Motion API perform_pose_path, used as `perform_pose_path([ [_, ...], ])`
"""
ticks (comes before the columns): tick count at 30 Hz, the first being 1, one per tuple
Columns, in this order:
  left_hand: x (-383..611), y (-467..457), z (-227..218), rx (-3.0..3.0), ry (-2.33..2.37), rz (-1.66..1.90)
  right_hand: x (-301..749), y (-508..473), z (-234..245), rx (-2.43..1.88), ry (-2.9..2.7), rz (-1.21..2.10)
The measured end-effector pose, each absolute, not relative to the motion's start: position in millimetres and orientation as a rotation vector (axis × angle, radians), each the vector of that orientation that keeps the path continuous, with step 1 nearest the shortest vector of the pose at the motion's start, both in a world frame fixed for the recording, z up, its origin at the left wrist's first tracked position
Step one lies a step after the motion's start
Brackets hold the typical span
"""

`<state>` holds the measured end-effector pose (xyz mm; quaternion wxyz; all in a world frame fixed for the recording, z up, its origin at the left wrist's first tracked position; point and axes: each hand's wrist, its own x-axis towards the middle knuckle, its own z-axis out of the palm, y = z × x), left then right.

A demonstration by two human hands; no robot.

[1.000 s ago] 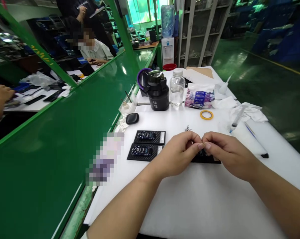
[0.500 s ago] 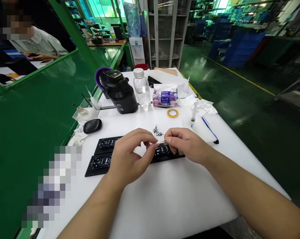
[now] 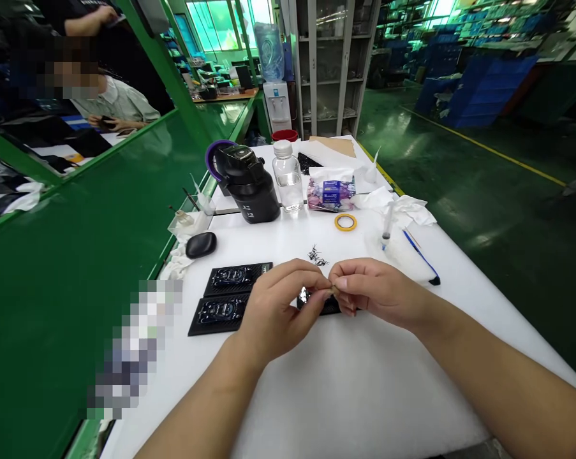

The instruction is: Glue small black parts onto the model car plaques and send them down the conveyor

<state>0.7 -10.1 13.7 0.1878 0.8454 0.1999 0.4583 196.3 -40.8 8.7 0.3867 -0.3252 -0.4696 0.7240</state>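
My left hand [image 3: 285, 309] and my right hand [image 3: 378, 290] meet fingertip to fingertip above the table, both closed in a pinch. Whatever sits between the fingertips is too small and hidden to name. Below them lies a black panel with a glossy raised shape [image 3: 330, 307], largely covered by the hands. To the left, two similar black panels lie one behind the other, the far panel [image 3: 233, 276] and the near panel [image 3: 219, 311]. Just beyond my fingers is a small heap of thin black pieces [image 3: 317, 257].
At the back stand a black jug [image 3: 252, 191], a clear bottle [image 3: 288, 182] and a tissue pack [image 3: 330, 192]. Yellow tape [image 3: 346, 222], a syringe [image 3: 387, 231] and a blue pen-like tool [image 3: 419, 255] lie right. A black mouse-like object [image 3: 201, 245] lies left. People are beyond the green partition.
My fingertips have come together; before, a gap lay between them, with a thin dark sliver at the right fingers. The whole view has shifted, so the table appears further right.
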Motion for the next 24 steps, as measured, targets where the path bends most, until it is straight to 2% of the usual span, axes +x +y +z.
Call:
perform_pose_path([
  [6,-3.3,-9.1,16.1,2.448,0.56,1.343,197.0,-41.7,9.0,-0.864,-1.213,1.822],
  [9,-25.8,-3.1,32.7,2.433,0.823,1.575,193.0,-45.7,11.8,-1.102,-1.403,1.417],
  [11,-49.1,-1.4,47.7,2.102,1.157,1.914,185.4,-47.0,16.2,-1.252,-1.627,1.078],
  [13,-74.3,-3.4,60.5,1.727,1.471,2.076,172.3,-43.1,21.0,-1.278,-1.93,0.816],
  [14,-86.3,-5.5,64.8,1.675,1.613,2.023,163.8,-38.3,22.8,-1.26,-2.1,0.706],
  [16,-107.5,-10.1,69.1,1.909,1.776,1.696,143.8,-22.9,23.9,-1.238,-2.402,0.512],
  [20,-142.1,-19.7,67.4,2.515,1.473,1.006,103.5,18.1,16.8,-1.243,-2.663,0.423],
  [24,-167.3,-46.8,53.1,2.527,1.418,0.833,84.1,40.7,8.4,-1.22,-2.773,0.437],
])
